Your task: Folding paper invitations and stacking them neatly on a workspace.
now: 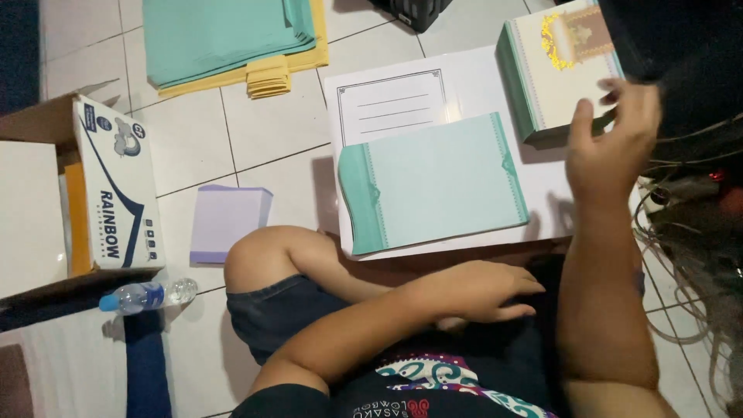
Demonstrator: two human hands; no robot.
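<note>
A cardboard box [116, 193] with blue print stands at the left on the tiled floor [263, 131]. A clear water bottle [147, 295] with a blue cap lies just in front of it. Near the bottle sits a small stack of pale purple paper [228, 220]. At the top lies a pile of green sheets [224, 35] (resting on yellow ones [271, 77]). A black object [414, 11] shows at the upper edge.

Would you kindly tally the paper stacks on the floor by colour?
Mint-green stacks: 3 (folded sheets, card stack, stack with gold emblem under the right hand)
Yellow: 1
Lavender: 1
White: 1
Total: 6
</note>
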